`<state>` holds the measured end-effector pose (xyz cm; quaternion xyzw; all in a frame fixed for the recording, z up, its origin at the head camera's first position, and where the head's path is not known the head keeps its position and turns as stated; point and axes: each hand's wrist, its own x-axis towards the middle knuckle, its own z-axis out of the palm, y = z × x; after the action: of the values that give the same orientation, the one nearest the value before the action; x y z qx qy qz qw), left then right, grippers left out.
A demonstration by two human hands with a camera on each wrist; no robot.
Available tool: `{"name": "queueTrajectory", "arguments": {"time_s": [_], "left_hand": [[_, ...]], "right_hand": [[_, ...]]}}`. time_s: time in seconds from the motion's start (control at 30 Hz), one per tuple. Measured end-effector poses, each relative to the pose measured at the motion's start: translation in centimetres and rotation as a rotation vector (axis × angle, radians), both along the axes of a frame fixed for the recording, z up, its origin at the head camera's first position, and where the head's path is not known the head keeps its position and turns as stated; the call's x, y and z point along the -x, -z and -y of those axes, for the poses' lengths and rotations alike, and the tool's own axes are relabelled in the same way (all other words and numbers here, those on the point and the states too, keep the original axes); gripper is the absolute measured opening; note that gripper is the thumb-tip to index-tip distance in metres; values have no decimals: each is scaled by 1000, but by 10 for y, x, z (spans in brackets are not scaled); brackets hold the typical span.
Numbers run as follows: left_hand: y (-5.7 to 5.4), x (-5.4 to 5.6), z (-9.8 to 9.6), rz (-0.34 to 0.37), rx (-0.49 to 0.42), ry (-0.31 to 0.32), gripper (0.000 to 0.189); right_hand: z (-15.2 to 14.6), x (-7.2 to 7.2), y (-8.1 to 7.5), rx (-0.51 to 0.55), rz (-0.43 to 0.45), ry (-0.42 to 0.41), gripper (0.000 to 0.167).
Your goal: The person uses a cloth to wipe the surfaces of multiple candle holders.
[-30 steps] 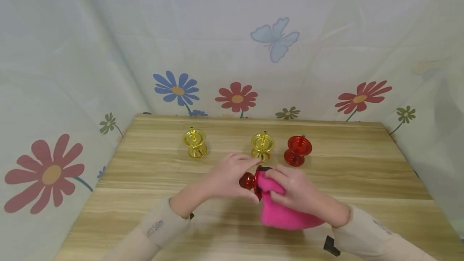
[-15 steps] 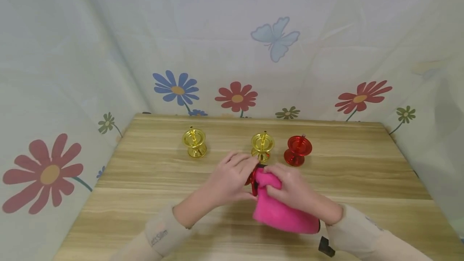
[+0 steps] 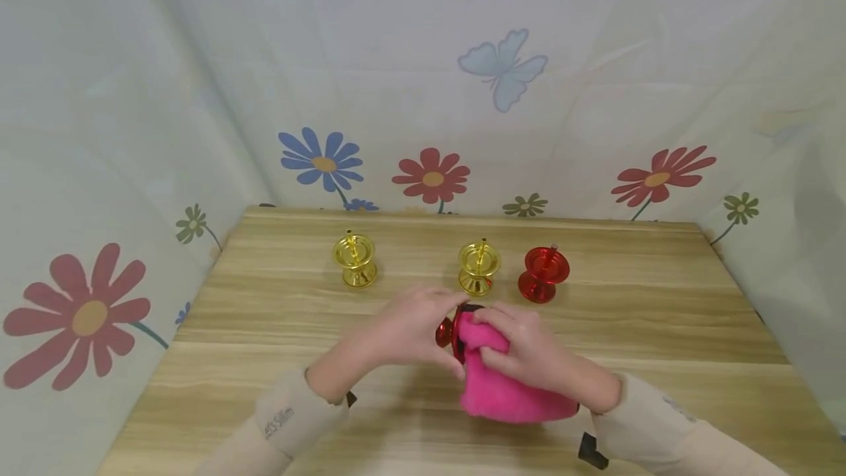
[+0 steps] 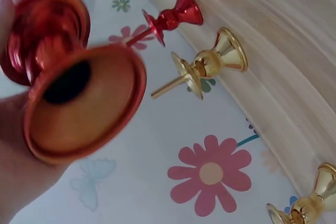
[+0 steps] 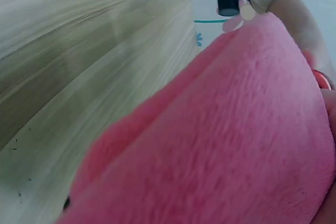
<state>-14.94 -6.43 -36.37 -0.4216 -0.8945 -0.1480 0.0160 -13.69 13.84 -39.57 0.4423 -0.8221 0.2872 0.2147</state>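
Note:
My left hand (image 3: 406, 329) grips a shiny red candle holder (image 3: 444, 331) by its dish, between thumb and fingers. The holder lies on its side above the table, its flared base facing left. In the left wrist view the hollow underside of the red candle holder (image 4: 86, 106) shows a dark hole. Against the dish's inner face, my right hand (image 3: 532, 347) presses a bunched pink cloth (image 3: 515, 397), pinched between thumb and fingers. The rest of the cloth hangs below that hand and fills much of the right wrist view, hiding the holder's spike.
Behind the hands stand two gold candle holders, one at left (image 3: 355, 259) and one in the middle (image 3: 479, 267), both upright. A second red candle holder (image 3: 543, 274) is right of the middle one. The wood-grain table (image 3: 264, 314) meets a flower-printed curtain (image 3: 423, 79) at the back.
Both hands have shifted slightly left with the red candle holder and cloth. The left hand turned over the holder's base, then back. The standing candle holders have not moved.

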Motion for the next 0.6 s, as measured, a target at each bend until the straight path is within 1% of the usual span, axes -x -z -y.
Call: {"name": "queueTrajectory", "arguments": {"time_s": [0.03, 0.13, 0.17, 0.2, 0.23, 0.27, 0.3, 0.37, 0.43, 0.47, 0.53, 0.6], "left_hand": [[3, -1, -1, -99, -20, 6, 92], [10, -5, -2, -425, -81, 12, 92], [12, -6, -3, -508, -97, 12, 94], [13, -7, -3, -554, -109, 11, 94], [13, -7, -2, -555, -119, 10, 94], [12, -8, -2, -526, -119, 7, 95], [10, -8, -1, -468, -111, 1, 96], [4, -7, 2, -281, -86, -12, 97], [-4, -3, 4, -69, -56, -32, 96], [-7, -1, 5, 22, -39, -34, 95], [-11, 5, 6, 182, -14, -11, 88], [-13, 9, 7, 288, -8, 17, 83]], "right_hand": [[0, 0, 0, 31, 25, 10, 26], [0, 1, 0, 112, 79, 40, 26], [0, 2, 0, 126, 84, 47, 25], [-1, 2, -1, 132, 85, 50, 25], [-1, 3, -1, 132, 77, 45, 26], [-2, 3, -2, 124, 59, 38, 26], [-2, 4, -2, 112, 33, 28, 26], [-3, 5, -3, 77, -36, 5, 25], [-4, 5, -3, 33, -123, -19, 22], [-4, 5, -4, 5, -165, -26, 20], [-4, 5, -4, -41, -223, -43, 18], [-4, 4, -4, -72, -251, -54, 19]]}}
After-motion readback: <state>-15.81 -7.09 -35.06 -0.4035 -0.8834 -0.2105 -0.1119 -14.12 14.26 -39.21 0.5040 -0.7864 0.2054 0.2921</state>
